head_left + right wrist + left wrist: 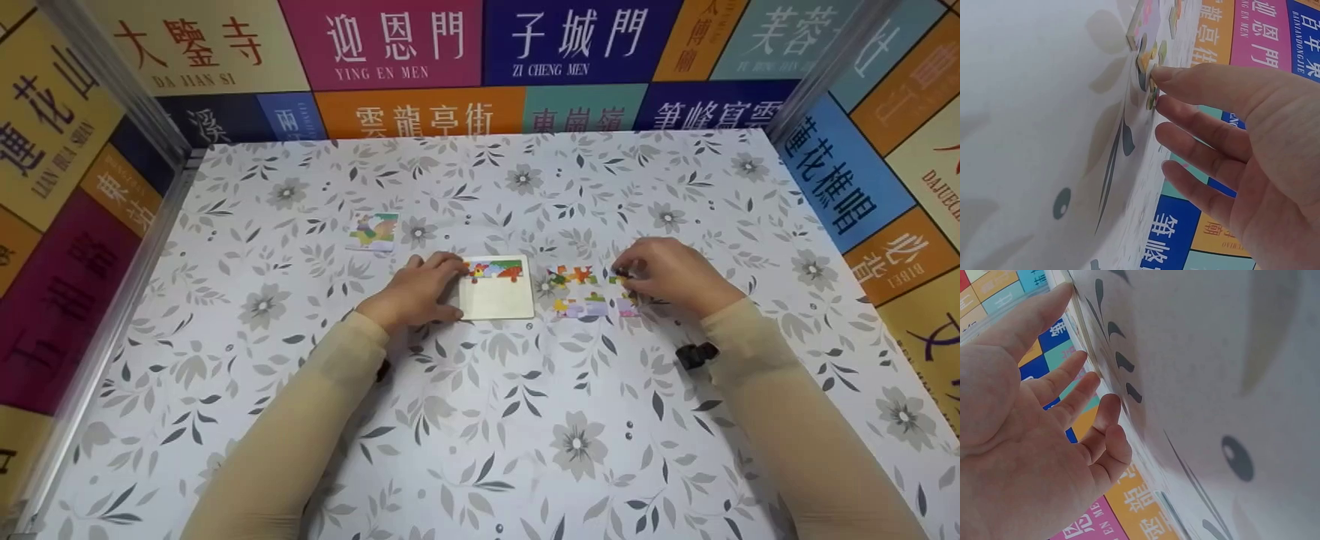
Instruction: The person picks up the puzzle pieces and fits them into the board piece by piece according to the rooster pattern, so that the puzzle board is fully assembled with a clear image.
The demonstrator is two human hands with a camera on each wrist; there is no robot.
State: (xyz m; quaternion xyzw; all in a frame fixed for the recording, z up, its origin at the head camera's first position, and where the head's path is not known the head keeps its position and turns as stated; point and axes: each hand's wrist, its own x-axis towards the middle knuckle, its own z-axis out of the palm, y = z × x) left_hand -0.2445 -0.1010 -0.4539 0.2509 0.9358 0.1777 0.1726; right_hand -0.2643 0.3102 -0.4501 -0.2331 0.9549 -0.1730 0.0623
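Observation:
A shallow cream puzzle tray lies mid-table with a row of joined colourful pieces along its far side; its lower part shows bare. At the tray's left edge rests my left hand, thumb at the near corner and fingertips at the far one, the fingers spread in the left wrist view. My right hand pinches a small jigsaw piece between thumb and index finger, low over the table. Just left of that hand, several loose jigsaw pieces lie in two rough rows. The fingers partly hide the pinched piece.
A picture card with a similar colourful scene lies farther back on the left. White cloth with grey flowers covers the table. Panels with large printed characters stand along the back and both sides.

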